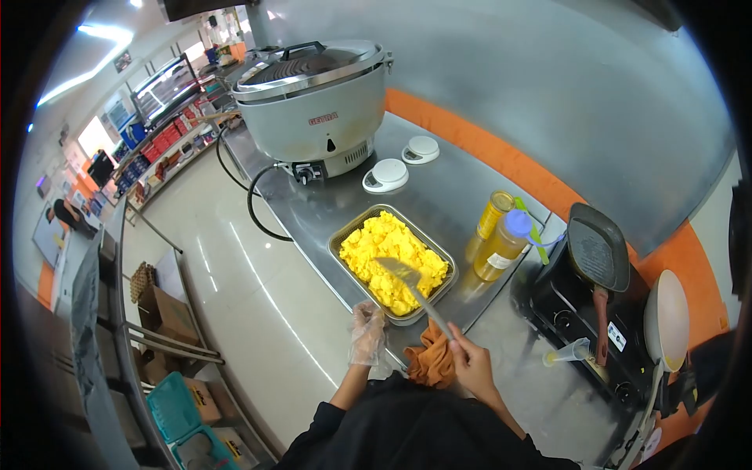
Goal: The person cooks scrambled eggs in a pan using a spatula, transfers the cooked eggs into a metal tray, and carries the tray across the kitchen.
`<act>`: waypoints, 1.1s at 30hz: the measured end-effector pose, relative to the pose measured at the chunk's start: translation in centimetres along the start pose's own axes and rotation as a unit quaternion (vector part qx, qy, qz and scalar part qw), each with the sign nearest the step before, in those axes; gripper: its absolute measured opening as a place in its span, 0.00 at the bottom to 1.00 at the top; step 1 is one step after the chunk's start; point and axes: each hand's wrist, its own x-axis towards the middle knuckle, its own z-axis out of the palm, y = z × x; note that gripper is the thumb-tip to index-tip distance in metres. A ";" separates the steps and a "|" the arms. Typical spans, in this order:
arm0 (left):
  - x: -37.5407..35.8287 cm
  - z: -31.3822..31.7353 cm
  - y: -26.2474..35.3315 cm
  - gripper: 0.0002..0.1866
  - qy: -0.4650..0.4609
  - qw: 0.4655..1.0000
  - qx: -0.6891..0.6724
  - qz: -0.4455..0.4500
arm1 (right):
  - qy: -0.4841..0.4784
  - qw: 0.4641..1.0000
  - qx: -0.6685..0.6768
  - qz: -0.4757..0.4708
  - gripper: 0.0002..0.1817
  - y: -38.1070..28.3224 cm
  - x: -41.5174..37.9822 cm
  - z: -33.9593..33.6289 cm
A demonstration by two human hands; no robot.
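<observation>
A rectangular metal tray (338, 262) on the steel counter is heaped with yellow scrambled egg (381, 239). My right hand (471, 365) is closed round the handle of a spatula (433, 312), whose flat blade lies over the middle of the egg. At the tray's near left edge, my left hand (366, 333) wears a clear plastic glove, its fingers curled at the rim. A crumpled brown cloth (432, 359) lies on the counter edge between my hands, under the spatula handle.
A large rice cooker (313, 129) stands behind the tray, near two white kitchen scales (386, 175) (421, 150). To the right are an oil bottle (501, 249), a yellow-labelled container (495, 215), and a black stove (576, 313) with a grill pan (598, 247). Another person (72, 215) is far left.
</observation>
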 end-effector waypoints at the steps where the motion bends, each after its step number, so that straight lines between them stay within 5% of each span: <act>1: -0.3 -0.1 0.3 0.15 -0.013 1.000 -0.019 -0.011 | 0.036 0.999 -0.008 0.012 0.19 -1.0 0.1 -0.6; 3: -0.4 0.0 0.6 0.16 -0.002 0.999 -0.025 -0.031 | 0.122 0.992 0.000 -0.021 0.19 -1.0 0.6 -0.2; 10: -1.2 1.0 2.1 0.15 0.010 0.998 -0.025 -0.063 | 0.085 0.996 -0.027 0.019 0.19 -2.5 -0.9 -3.1; 13: -1.5 1.2 0.6 0.16 0.016 0.995 -0.056 -0.077 | 0.100 0.964 0.236 0.065 0.20 -4.8 -4.3 -7.5; 16: -1.8 0.4 -3.1 0.21 -0.076 0.985 -0.157 -0.005 | 0.185 0.934 0.300 0.063 0.21 -7.2 -9.2 -13.7; 19: -2.7 1.8 -2.6 0.23 -0.029 0.985 -0.166 -0.029 | 0.388 0.909 0.154 0.008 0.21 -6.7 -13.6 -18.8; 20: -2.5 2.2 -3.2 0.22 -0.014 0.989 -0.148 0.010 | 0.467 0.883 0.049 -0.011 0.21 -6.3 -14.8 -20.5; 24: -3.9 4.0 -0.6 0.22 0.082 0.984 -0.141 -0.072 | 0.627 0.759 -0.167 -0.046 0.19 -1.7 -17.4 -25.6; 33: -6.4 2.8 -1.1 0.23 0.155 0.977 -0.141 -0.043 | 0.691 0.707 -0.140 0.058 0.18 7.2 -19.2 -30.8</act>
